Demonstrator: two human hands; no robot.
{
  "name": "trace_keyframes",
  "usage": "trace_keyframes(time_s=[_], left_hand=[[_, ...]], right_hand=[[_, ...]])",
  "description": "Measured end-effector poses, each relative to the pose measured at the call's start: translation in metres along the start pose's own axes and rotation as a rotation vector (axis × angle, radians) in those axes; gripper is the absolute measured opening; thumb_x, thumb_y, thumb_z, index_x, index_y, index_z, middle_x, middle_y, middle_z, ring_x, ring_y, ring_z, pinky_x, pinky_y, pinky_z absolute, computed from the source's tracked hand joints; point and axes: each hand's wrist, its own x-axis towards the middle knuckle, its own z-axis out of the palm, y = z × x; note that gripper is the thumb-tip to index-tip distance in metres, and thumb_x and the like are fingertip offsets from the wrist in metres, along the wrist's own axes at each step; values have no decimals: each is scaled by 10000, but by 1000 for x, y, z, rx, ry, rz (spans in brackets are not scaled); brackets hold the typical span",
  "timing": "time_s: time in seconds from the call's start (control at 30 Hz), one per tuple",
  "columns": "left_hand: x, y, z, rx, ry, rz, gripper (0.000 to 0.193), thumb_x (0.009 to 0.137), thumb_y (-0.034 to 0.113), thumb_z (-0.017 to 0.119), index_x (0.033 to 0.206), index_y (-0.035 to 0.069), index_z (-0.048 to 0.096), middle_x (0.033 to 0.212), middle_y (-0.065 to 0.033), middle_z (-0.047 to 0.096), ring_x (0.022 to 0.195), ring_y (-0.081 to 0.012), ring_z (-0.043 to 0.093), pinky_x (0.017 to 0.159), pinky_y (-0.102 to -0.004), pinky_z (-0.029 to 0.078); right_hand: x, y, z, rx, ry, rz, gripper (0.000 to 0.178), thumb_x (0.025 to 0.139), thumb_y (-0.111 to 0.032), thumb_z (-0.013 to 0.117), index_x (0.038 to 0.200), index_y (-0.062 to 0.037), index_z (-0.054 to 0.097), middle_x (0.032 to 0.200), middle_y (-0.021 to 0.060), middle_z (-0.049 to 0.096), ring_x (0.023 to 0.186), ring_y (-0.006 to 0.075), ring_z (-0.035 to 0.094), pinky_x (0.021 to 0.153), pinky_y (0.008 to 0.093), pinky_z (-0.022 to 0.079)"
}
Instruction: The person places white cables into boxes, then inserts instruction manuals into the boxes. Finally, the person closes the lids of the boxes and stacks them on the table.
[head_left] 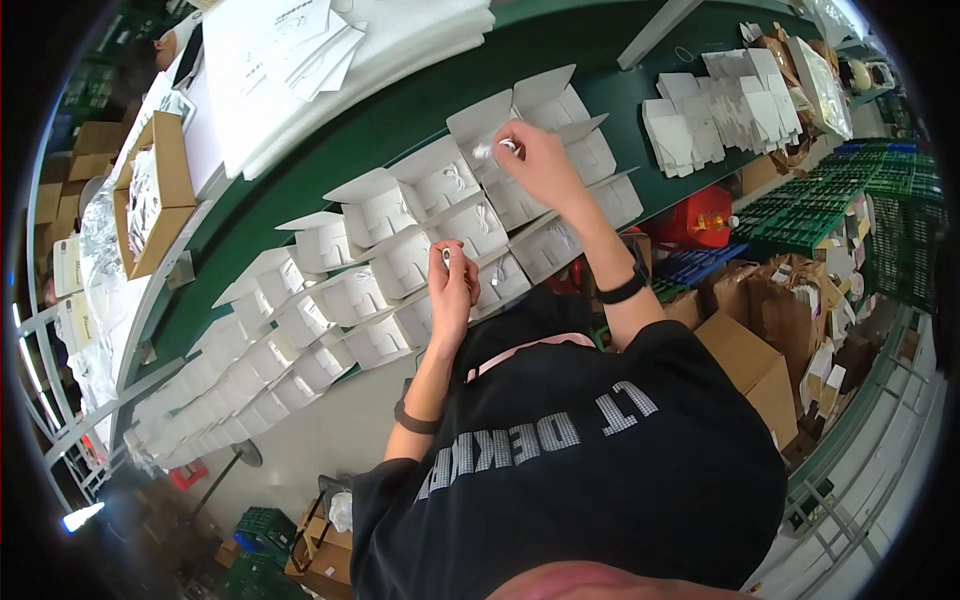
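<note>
My right hand (538,172) pinches a small coiled white cable (488,150) above one of the open white boxes (512,205) at the far end of the rows. Closed fingers of my left hand (453,285) curl round something small, of which only a pale bit shows; it hovers over the near row. Several boxes stand side by side with lids raised. A white cable (454,180) lies in a box left of my right hand, and another cable (484,217) lies in the box between my hands.
The boxes run along a green table (420,125) to the lower left. Flat white cartons (720,115) are stacked at the upper right. A brown carton (160,195) with white pieces stands on the left bench. Green crates (810,205) and a brown box (745,370) are at the right.
</note>
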Motion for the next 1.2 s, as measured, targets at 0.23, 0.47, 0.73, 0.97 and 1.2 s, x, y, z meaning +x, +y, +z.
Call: trace_keyframes(time_s=[0.23,0.47,0.73,0.97,1.2], left_hand=[[-5,-9,1,-76,-14,-27,371,1137,267,419,1462,101,353,821,-30,579,571,-98,450,498,-253,329],[-3,20,15,448,-179,88,650,1091,194,512,1603,63,134,1179,-157,656,751,-177,631,668,-330,524],[-5,46,-2,451,-259,127,562,1076,183,547,1563,27,314,1316,-156,629,824,-181,678,720,-329,556],[-35,103,-115,446,18,296,381,1060,104,513,1435,40,535,1302,-88,659,884,-124,654,669,-258,532],[-94,169,-219,355,460,403,334,1064,104,531,1385,25,576,1266,-103,672,901,-122,657,728,-259,532]], right_hand=[[-38,-7,3,-103,-365,162,331,959,-282,705,1110,11,682,877,142,740,792,253,688,704,349,529],[-66,-31,12,31,-654,222,317,968,-300,701,1028,10,673,806,128,707,735,242,667,680,359,516],[32,27,-68,-613,25,119,392,991,-367,634,963,25,643,881,256,701,881,443,691,731,505,536],[14,31,-71,-514,-62,101,290,950,-257,624,910,25,681,878,249,720,844,399,721,751,450,565],[30,142,98,-1012,-1222,-83,218,868,-162,605,881,3,748,945,242,735,874,373,711,730,455,566]])
